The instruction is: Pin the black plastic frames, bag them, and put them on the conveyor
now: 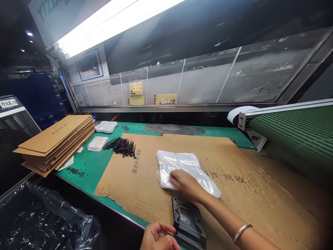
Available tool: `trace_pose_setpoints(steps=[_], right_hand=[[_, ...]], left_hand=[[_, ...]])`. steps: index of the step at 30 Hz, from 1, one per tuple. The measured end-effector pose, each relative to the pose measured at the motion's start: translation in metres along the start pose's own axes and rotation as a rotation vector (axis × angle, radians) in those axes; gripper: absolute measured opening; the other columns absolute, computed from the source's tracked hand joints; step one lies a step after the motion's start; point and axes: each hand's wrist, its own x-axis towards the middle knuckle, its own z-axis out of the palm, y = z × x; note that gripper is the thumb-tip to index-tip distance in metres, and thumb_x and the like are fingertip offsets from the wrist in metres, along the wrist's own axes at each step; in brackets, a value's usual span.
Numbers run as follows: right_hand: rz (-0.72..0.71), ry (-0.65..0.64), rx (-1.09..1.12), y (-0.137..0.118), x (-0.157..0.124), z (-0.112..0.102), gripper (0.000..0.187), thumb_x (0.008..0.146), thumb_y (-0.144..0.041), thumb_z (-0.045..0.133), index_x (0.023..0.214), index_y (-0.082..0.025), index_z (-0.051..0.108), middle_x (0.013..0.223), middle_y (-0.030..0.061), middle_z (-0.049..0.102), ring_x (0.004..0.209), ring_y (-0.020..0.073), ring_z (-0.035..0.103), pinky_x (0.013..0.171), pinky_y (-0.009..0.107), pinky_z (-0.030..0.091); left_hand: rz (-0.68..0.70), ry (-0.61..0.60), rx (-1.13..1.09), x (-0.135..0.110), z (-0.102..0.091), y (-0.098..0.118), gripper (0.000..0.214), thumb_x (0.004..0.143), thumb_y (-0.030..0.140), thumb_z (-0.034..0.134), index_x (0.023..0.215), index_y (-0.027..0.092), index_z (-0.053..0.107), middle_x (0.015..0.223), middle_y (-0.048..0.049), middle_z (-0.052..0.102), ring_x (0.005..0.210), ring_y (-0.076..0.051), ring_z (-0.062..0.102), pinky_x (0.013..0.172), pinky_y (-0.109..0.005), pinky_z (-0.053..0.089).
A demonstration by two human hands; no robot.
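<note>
My right hand (pixel 184 184) lies flat on a stack of clear plastic bags (pixel 179 170), with its fingers pressing the top bag and a metal bangle on the wrist. The bags rest on a flattened cardboard sheet (pixel 140 187) printed with Chinese characters. My left hand (pixel 157 236) is at the bottom edge of the view, its curled fingers against the left side of a black moulded plastic frame (pixel 188 222). That frame sits near the table's front edge, and its lower end is cut off by the picture.
Flat cardboard sheets (pixel 56 144) are stacked at the left on a green table mat (pixel 83 173). Nearby are a pile of black plastic pins (pixel 121 146) and small clear packets (pixel 105 126). A green conveyor belt (pixel 291 132) runs at the right; a black plastic bag (pixel 44 218) lies below left.
</note>
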Motion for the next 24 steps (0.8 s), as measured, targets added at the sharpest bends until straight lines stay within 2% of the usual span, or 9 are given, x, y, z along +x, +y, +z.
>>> trace_pose_setpoints(steps=[3, 6, 9, 11, 17, 24], right_hand=[[0.004, 0.021, -0.01, 0.002, 0.002, 0.002, 0.016, 0.092, -0.026, 0.05, 0.085, -0.014, 0.057, 0.085, 0.0023, 0.058, 0.083, 0.0159, 0.056, 0.077, 0.034, 0.045], [0.012, 0.025, -0.019, 0.003, 0.005, 0.003, 0.018, 0.092, -0.026, 0.049, 0.082, -0.013, 0.057, 0.081, 0.0013, 0.058, 0.077, 0.0144, 0.056, 0.073, 0.032, 0.046], [-0.001, 0.036, -0.04, 0.003, 0.006, 0.006, 0.015, 0.09, -0.026, 0.052, 0.083, -0.014, 0.058, 0.085, 0.0022, 0.059, 0.083, 0.016, 0.056, 0.078, 0.035, 0.046], [-0.003, 0.039, -0.037, 0.004, 0.008, 0.007, 0.015, 0.09, -0.026, 0.053, 0.083, -0.014, 0.058, 0.086, 0.0025, 0.059, 0.085, 0.0166, 0.056, 0.079, 0.036, 0.045], [0.038, 0.022, 0.058, 0.01, 0.014, 0.008, 0.022, 0.093, -0.031, 0.047, 0.082, -0.014, 0.056, 0.079, 0.0009, 0.057, 0.072, 0.0133, 0.055, 0.07, 0.031, 0.046], [-0.004, 0.017, 0.218, 0.008, 0.012, 0.011, 0.021, 0.088, -0.03, 0.055, 0.075, -0.014, 0.056, 0.08, 0.0011, 0.057, 0.08, 0.0158, 0.054, 0.078, 0.035, 0.044]], left_hand=[[0.048, 0.084, -0.001, 0.001, 0.008, 0.018, 0.051, 0.049, 0.047, 0.076, 0.08, 0.01, 0.056, 0.051, -0.0012, 0.06, 0.038, -0.007, 0.048, 0.037, -0.017, 0.02], [0.092, 0.092, 0.021, 0.002, 0.01, 0.035, 0.051, 0.051, 0.046, 0.075, 0.081, 0.01, 0.056, 0.054, -0.0021, 0.062, 0.041, -0.007, 0.05, 0.039, -0.017, 0.023], [0.109, 0.108, 0.041, 0.003, 0.009, 0.044, 0.047, 0.054, 0.044, 0.074, 0.082, 0.01, 0.056, 0.056, -0.0019, 0.062, 0.043, -0.007, 0.051, 0.041, -0.017, 0.025], [0.101, 0.109, 0.048, 0.003, 0.009, 0.045, 0.045, 0.056, 0.042, 0.074, 0.082, 0.01, 0.056, 0.056, -0.0016, 0.062, 0.043, -0.007, 0.051, 0.041, -0.017, 0.024], [0.069, 0.103, 0.074, 0.0, 0.002, 0.034, 0.044, 0.056, 0.04, 0.073, 0.083, 0.01, 0.056, 0.056, -0.002, 0.061, 0.043, -0.008, 0.05, 0.04, -0.019, 0.024], [0.042, 0.068, 0.097, -0.004, -0.006, 0.031, 0.045, 0.059, 0.042, 0.071, 0.087, 0.01, 0.056, 0.06, -0.0024, 0.062, 0.047, -0.008, 0.052, 0.043, -0.019, 0.027]])
